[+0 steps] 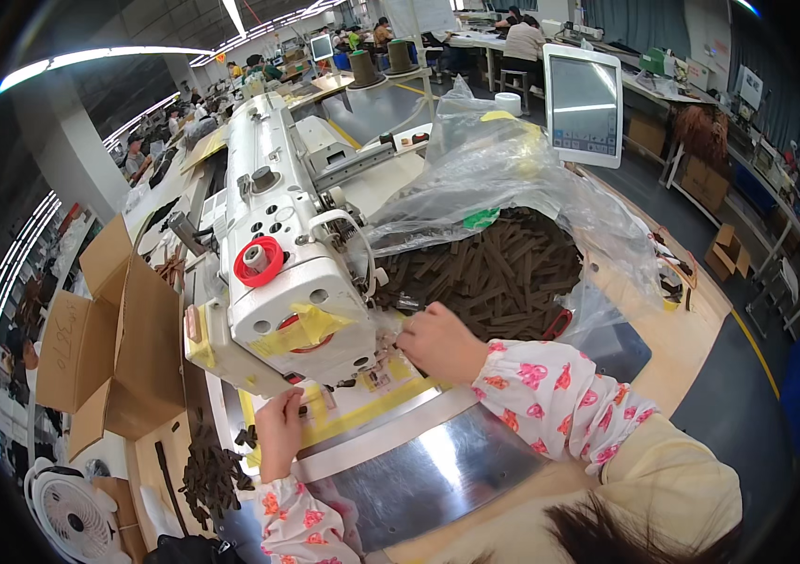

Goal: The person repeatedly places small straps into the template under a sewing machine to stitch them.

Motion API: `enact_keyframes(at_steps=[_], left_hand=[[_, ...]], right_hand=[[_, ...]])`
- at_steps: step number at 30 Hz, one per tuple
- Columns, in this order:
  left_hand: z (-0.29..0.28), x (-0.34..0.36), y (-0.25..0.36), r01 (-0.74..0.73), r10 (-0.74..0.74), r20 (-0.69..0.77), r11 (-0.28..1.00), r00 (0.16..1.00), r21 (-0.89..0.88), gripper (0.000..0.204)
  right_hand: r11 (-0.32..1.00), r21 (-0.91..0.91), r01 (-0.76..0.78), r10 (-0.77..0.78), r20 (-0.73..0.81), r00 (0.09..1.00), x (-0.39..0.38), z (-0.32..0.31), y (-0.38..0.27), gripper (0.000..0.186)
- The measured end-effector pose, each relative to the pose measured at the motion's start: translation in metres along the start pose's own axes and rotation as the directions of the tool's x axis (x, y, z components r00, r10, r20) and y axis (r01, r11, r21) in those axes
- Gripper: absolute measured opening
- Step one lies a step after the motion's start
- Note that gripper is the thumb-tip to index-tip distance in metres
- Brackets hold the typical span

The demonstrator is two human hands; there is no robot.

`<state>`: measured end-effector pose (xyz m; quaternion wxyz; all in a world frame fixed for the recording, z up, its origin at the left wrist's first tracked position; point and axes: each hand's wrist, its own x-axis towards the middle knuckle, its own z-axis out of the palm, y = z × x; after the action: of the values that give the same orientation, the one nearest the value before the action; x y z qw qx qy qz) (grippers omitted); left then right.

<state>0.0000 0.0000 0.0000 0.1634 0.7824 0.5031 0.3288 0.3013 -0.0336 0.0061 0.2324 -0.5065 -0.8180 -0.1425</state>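
Observation:
A white industrial sewing machine (264, 207) with a red dial (259, 260) and yellow tape stands in front of me. My right hand (442, 344) is beside the needle area, its fingers pinched together; what they hold is too small to make out. Just below the machine head, my left hand (279, 432) has its fingertips drawn together at the left of the yellow-taped work plate (334, 428). Whatever lies between them is hidden. Many dark brown strips (498, 273) are heaped right of the machine, partly under a clear plastic bag (503, 169). Small dark pieces (212, 475) lie piled by my left forearm.
An open cardboard box (151, 348) stands on the left, above a white fan (71, 512). A shiny metal plate (433, 470) spans the near table edge. Beyond the bag rises a touchscreen panel (584, 103). Red-handled snips (559, 324) lie beside the strips. People work farther back.

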Motion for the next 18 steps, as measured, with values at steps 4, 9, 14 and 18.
enact_keyframes(at_steps=[4, 9, 14, 18], left_hand=[[-0.015, -0.005, 0.011, 0.214, -0.209, 0.057, 0.971, 0.976, -0.109, 0.015], [-0.006, -0.009, -0.014, 0.137, -0.138, -0.019, 0.989, 0.990, -0.054, 0.016], [0.022, -0.009, 0.027, -0.219, 0.290, -0.117, 0.885, 0.950, 0.410, 0.017], [0.052, -0.009, 0.050, -0.372, 0.399, -0.035, 0.880, 0.916, 0.296, 0.019]], right_hand=[[0.985, -0.141, -0.096, 0.107, 0.073, 0.992, -0.005, -0.023, 0.029, 0.008], [0.971, -0.207, -0.116, 0.147, 0.143, 0.979, -0.003, -0.013, 0.033, 0.007], [0.970, -0.231, -0.080, 0.115, 0.145, 0.983, -0.002, -0.014, 0.033, 0.010], [0.967, -0.249, -0.055, 0.087, 0.119, 0.989, -0.004, -0.007, 0.034, 0.010]])
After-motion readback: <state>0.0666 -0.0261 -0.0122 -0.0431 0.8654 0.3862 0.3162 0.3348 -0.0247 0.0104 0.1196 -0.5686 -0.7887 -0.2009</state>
